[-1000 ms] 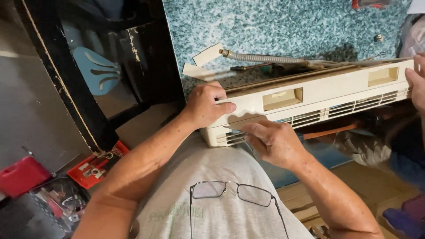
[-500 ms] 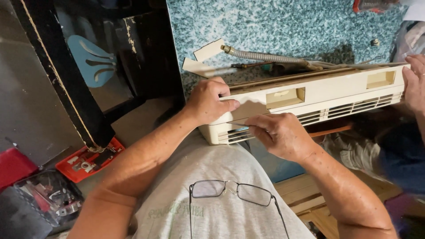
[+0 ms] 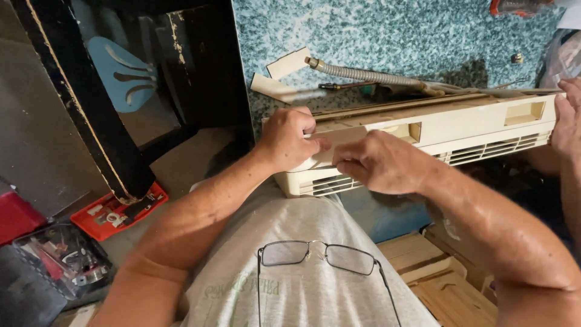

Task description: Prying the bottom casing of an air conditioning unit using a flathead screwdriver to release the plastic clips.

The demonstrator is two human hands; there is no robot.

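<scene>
— Left hand (image 3: 290, 140)?
— Curled over the near left end of the long cream plastic cover (image 3: 448, 130), knuckles up, fingers folded down onto its top edge, thumb pointing right along the front face. Clamped on it, by the look of the bent fingers.

— And the right hand (image 3: 378, 162)?
— Just beside the left, palm down, fingers bunched and pressed against the same front face (fingertips tucked under, so hard to tell whether pinching or only pushing). Thumbs of both nearly meeting. Forearms coming in from below, the right one stretched across at a slant.

— Where exactly is the cover?
— Lying lengthwise along the edge of the speckled blue-green tabletop (image 3: 387, 30), slotted grille facing forward, two rectangular openings along its upper face. Far right end touched by another person's hand (image 3: 567, 124), fingers flat against the end.

— Anything behind it?
— A ribbed metal hose (image 3: 363, 74) on the tabletop, plus two pale card scraps (image 3: 284, 72) close to the left corner.

— Down low?
— Glasses (image 3: 321, 254) hanging on the grey shirt; a red tray of small parts (image 3: 118, 212) on the floor to the left, next to a black frame (image 3: 85, 103) leaning at an angle.
</scene>
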